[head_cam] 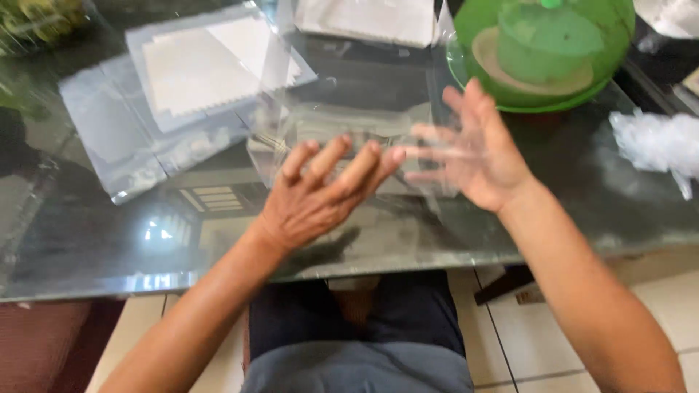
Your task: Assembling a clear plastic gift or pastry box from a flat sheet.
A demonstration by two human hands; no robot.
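I see both forearms reaching up from the lap over the near edge of the glass table (109, 247). My left hand (320, 193) is turned back-up, fingers spread and straight, tips pointing toward the right hand (477, 149), whose palm faces inward with fingers splayed open. Neither hand is closed. A clear plastic bag (349, 127) hangs between and just beyond the fingertips; the blur stops me telling whether any finger actually pinches it. Taking the green bowl (542, 51) as landmark: the bag sits to its left and nearer me, the right hand just below its rim, and flat bagged white cloths (200, 65) lie well left of it.
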